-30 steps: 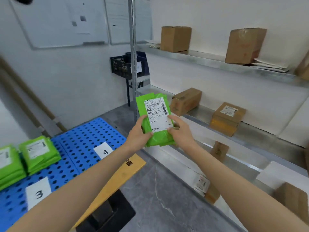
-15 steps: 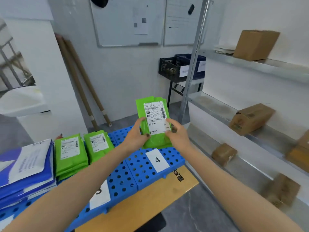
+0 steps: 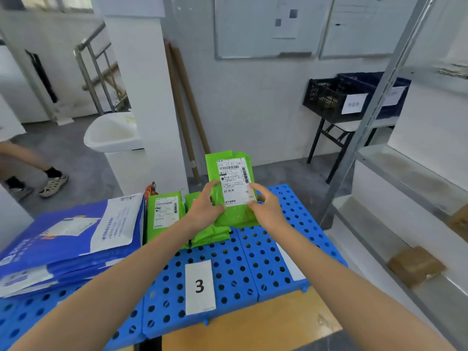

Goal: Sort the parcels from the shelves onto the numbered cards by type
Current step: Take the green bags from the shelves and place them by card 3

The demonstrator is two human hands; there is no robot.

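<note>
A green parcel (image 3: 231, 183) with a white shipping label is held upright above the blue perforated board (image 3: 240, 269). My left hand (image 3: 205, 206) grips its left edge and my right hand (image 3: 266, 206) grips its right edge. Under and behind the held parcel lie two stacks of green parcels (image 3: 164, 214), just beyond the card numbered 3 (image 3: 200, 287). Another white card (image 3: 290, 264) to the right is partly hidden by my right forearm. A pile of blue mailers (image 3: 68, 239) lies on the left of the board.
Metal shelves on the right carry a brown box (image 3: 415, 266) on the low level. A black crate (image 3: 334, 97) stands on a folding table behind. A white pillar, a basin and cardboard tubes (image 3: 184, 117) stand beyond the board. A person's feet (image 3: 48, 183) show at far left.
My view has swung left from the shelves to the board. Both hands carried the green parcel over the stacks behind card 3.
</note>
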